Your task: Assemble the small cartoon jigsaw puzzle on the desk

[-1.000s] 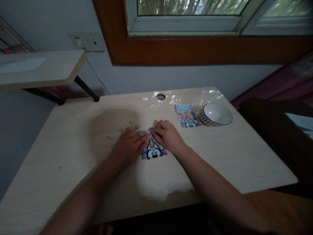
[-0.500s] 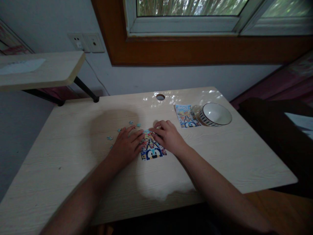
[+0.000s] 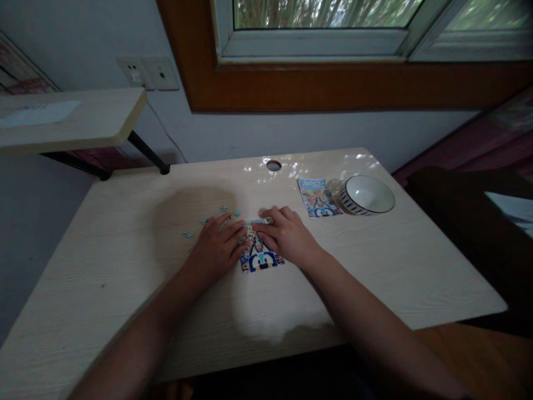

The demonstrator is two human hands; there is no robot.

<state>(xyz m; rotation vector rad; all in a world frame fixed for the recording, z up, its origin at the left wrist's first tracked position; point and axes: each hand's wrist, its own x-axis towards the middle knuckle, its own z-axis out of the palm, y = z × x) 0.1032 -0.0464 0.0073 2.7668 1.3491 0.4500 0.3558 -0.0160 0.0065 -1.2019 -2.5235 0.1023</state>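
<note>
A partly assembled jigsaw puzzle (image 3: pixel 263 260) with a blue cartoon dog face lies flat on the table between my hands. My left hand (image 3: pixel 216 244) rests with spread fingers at the puzzle's left side, its fingertips touching the edge. My right hand (image 3: pixel 289 233) lies over the puzzle's upper right part, its fingers stretched out and bent down onto the upper pieces. No piece shows clearly in either hand. Several loose puzzle pieces (image 3: pixel 188 235) lie beyond and left of my left hand, some half hidden by it.
A picture card (image 3: pixel 318 194) with the same dog design lies at the back right, beside a white bowl (image 3: pixel 370 194) with a striped outside. The wooden table (image 3: pixel 137 266) has a cable hole (image 3: pixel 273 165) near its back edge. A raised shelf (image 3: pixel 83 125) stands at the left.
My right hand's fingers have shifted slightly and flattened over the top right of the puzzle, where an upper edge piece shows more. My left hand stays in place.
</note>
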